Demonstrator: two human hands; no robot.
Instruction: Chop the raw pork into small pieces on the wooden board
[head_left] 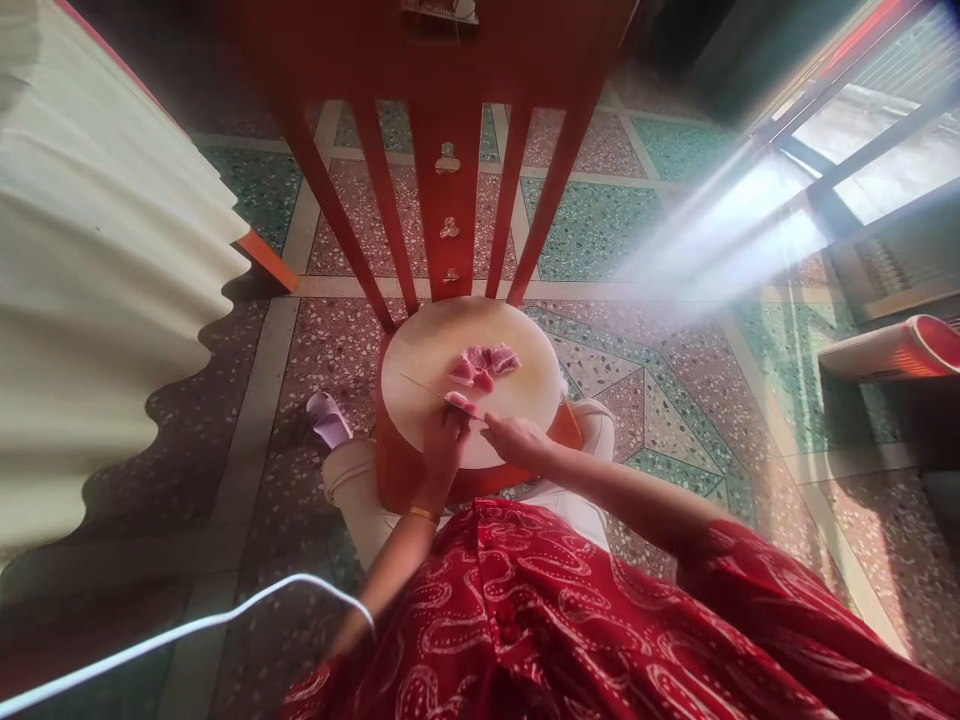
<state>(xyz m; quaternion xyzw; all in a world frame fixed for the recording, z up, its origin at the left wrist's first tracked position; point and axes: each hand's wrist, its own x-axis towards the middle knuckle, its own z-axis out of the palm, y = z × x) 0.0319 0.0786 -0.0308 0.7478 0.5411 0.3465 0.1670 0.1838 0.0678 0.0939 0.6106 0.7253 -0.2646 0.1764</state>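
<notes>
At the centre of the frame the right hand (514,437) is closed around the handle of a thin knife (431,388), whose narrow pale blade runs up and left across the board. Just left of it the left hand (444,440) presses its bent fingers onto one piece of raw pink meat (461,403) at the blade's edge, pinning it rather than lifting it. A little above lies a small cluster of about three more pink, glistening meat chunks (484,362). All sit on one round, smooth, cream-coloured cutting board (420,350), which rests on the seat of an orange-red wooden chair (450,200) with slatted back. A thin gold bangle (424,515) circles the left wrist. Around lies speckled terrazzo floor (600,230) in green and pink panels; a white cable (187,630) curves across the lower left.
</notes>
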